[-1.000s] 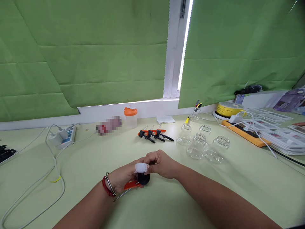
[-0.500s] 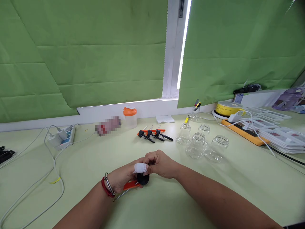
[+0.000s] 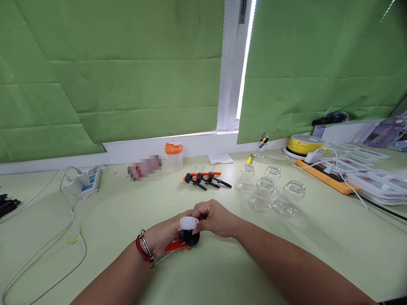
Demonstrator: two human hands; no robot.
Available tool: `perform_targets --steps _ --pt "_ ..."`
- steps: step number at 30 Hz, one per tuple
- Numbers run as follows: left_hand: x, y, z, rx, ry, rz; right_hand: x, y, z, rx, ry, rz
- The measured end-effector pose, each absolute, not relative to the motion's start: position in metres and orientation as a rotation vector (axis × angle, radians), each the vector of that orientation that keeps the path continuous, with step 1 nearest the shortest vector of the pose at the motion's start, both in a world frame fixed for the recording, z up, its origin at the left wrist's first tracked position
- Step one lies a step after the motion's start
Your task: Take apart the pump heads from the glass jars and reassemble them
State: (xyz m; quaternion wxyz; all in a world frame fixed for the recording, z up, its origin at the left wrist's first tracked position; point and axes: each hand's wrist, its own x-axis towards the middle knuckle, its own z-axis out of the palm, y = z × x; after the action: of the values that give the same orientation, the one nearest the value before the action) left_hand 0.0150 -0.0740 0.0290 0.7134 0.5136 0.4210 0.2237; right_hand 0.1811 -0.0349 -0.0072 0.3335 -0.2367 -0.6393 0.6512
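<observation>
My left hand (image 3: 167, 237), with a red band and a metal bracelet at the wrist, is wrapped round a part with an orange piece (image 3: 175, 245), a round black knob (image 3: 191, 238) and a thin metal rod (image 3: 163, 258) pointing down-left. A white translucent cap-like piece (image 3: 188, 223) lies over the black knob, between the hands. My right hand (image 3: 214, 218) has its fingers pinched at the right edge of this piece, touching the left hand. Its fingertips are partly hidden.
Behind the hands lie several orange-and-black parts (image 3: 206, 180). Glass jars (image 3: 261, 195) stand to the right, near an orange power strip (image 3: 327, 176). An orange-lidded cup (image 3: 174, 156) is at the back. White cables (image 3: 83, 250) and a power strip (image 3: 92, 184) lie left.
</observation>
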Motion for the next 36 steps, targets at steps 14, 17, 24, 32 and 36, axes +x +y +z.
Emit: perform_targets --steps 14,17,24,32,36 --pt "0.016 -0.074 0.032 1.138 0.934 0.480 0.182 -0.032 -0.012 -0.581 -1.643 1.752" --pt "0.017 -0.075 0.032 1.138 0.946 0.477 0.182 -0.031 -0.013 -0.579 -1.615 1.784" --pt "0.015 -0.073 0.028 1.145 0.924 0.475 0.182 -0.031 -0.013 -0.570 -1.587 1.800" --pt "0.015 -0.073 0.028 1.164 0.889 0.469 0.180 -0.030 -0.016 -0.562 -1.562 1.790" --pt "0.014 -0.072 0.026 1.163 0.886 0.477 0.179 -0.030 -0.018 -0.565 -1.564 1.788"
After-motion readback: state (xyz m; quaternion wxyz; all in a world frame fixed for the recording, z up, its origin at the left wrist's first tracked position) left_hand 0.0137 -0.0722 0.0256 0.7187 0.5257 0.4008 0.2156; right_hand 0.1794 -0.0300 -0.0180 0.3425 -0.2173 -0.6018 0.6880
